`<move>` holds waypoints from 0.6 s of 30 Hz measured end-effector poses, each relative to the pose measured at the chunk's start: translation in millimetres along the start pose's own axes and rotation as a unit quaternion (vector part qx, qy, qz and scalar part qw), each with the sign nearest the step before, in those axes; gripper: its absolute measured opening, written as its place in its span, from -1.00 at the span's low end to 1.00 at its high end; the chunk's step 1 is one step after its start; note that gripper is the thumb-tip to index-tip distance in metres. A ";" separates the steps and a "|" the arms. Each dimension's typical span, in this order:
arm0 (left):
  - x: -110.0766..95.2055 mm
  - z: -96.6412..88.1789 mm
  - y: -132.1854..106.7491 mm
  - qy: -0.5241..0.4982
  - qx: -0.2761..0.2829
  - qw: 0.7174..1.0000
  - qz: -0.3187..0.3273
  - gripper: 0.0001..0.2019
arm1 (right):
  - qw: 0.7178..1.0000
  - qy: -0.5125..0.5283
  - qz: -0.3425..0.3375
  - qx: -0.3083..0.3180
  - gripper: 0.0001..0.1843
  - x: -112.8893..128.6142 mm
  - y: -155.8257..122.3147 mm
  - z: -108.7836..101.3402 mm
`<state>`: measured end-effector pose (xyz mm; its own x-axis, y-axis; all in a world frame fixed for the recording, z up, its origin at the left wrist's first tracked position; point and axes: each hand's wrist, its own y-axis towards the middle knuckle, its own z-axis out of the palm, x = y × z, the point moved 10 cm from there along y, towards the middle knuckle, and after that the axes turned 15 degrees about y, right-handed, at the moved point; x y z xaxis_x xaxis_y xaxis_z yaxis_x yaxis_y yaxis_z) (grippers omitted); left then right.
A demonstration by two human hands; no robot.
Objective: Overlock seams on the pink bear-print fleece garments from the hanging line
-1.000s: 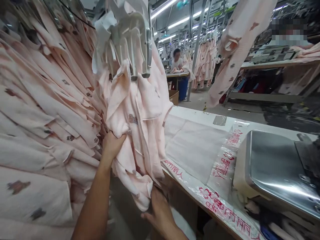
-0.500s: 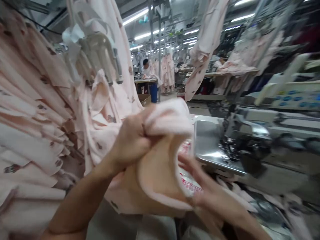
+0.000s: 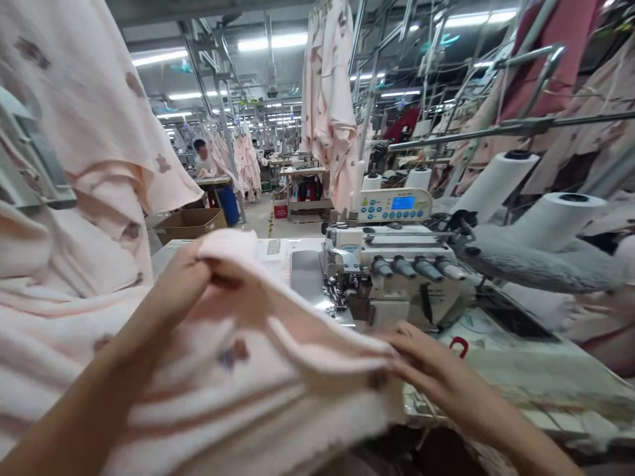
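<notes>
**Left of our left hand:** a hanging row of printed pink garments (image 3: 74, 119) fills the side of the view, and a bit of a pale grey plastic hanger (image 3: 22, 145) pokes in at the edge.

**Left hand:** (image 3: 191, 281) pinching a folded hem between thumb and fingers, pretty tight.

**The piece we're on:** a pale pink garment (image 3: 233, 390) with little brown prints, draped across both hands and running down in front of us.

**Way beyond the left hand:** a cardboard box (image 3: 188, 225), a blue bin (image 3: 229, 205) and a co-worker (image 3: 201, 155) sitting at a table.

**Ahead of the gap between our hands:** an overlock sewing machine (image 3: 391, 264) with a steel plate (image 3: 305, 274) on its left and a lit blue display (image 3: 403, 203) on top.

**Right hand:** (image 3: 431, 363) lying fairly flat, fingers loosely apart, tips on the garment's edge, no pinch that we can see.

**Right of the right hand:** two white rolls (image 3: 496, 185) sit up past a grey fuzzy tube (image 3: 536, 264), with a red clip (image 3: 459, 347) close to our fingers.
</notes>
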<state>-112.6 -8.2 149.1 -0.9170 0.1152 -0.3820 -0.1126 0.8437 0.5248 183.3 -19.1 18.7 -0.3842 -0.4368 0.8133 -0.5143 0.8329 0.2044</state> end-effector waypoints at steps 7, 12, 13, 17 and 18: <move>-83.3 87.7 -48.7 0.054 -0.053 0.978 0.195 -0.55 | 0.977 -0.145 -0.059 -0.145 -0.72 7.1 35.4 11.6; -124.1 151.6 -83.6 0.094 0.033 0.960 0.263 -0.83 | 0.968 -0.187 -0.074 -0.152 -0.70 10.1 31.1 7.4; -124.8 154.3 -82.4 0.102 0.039 0.957 0.269 -0.86 | 0.976 -0.163 -0.055 -0.131 -0.73 6.9 32.7 6.7; -117.7 148.7 -68.0 0.080 0.065 0.954 0.281 -0.86 | 0.999 -0.022 0.010 -0.023 -0.78 -0.5 42.3 11.0; -115.4 147.7 -64.0 0.075 0.076 0.954 0.279 -0.85 | 0.999 0.017 0.022 -0.016 -0.79 -1.9 44.9 10.1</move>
<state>57.0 2.0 47.3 -0.8631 0.5031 0.0438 0.4566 0.7404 0.4932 153.3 15.7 20.9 -0.3802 -0.3883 0.8394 -0.4729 0.8616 0.1844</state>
